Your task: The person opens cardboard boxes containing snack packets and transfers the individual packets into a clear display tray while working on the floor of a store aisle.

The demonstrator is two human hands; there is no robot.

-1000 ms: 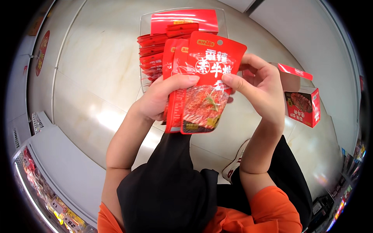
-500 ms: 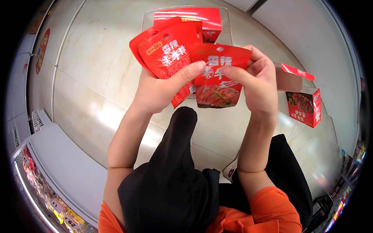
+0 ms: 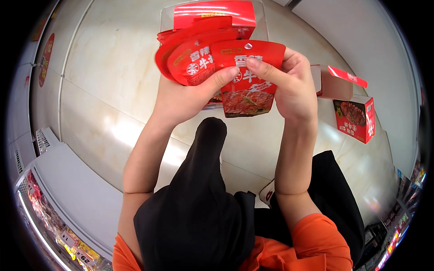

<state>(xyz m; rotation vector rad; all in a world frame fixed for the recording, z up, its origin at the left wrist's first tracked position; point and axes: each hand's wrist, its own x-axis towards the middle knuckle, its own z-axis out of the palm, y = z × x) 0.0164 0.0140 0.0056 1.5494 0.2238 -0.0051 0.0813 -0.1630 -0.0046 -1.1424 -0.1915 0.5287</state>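
Note:
Several red snack pouches (image 3: 192, 56) are fanned out in my left hand (image 3: 183, 100), its thumb laid across their front. My right hand (image 3: 296, 90) pinches the front pouch (image 3: 247, 97) by its right side, with the thumb on its face. That pouch shows a picture of meat on its lower half and has a hang hole at the top. The left thumb tip touches its left edge. Behind the pouches stands a red carton (image 3: 214, 13) inside a clear plastic bin (image 3: 266, 34), partly hidden by my hands and the pouches.
On the floor to the right lie an opened carton (image 3: 337, 86) with its flap up and a red printed box (image 3: 355, 119). A white cabinet (image 3: 77, 185) with packaged goods is at lower left. Pale panels (image 3: 361, 49) line the right side.
The pouches in my left hand have bunched together and tilted flatter. Both hands and the front pouch have shifted slightly up and left.

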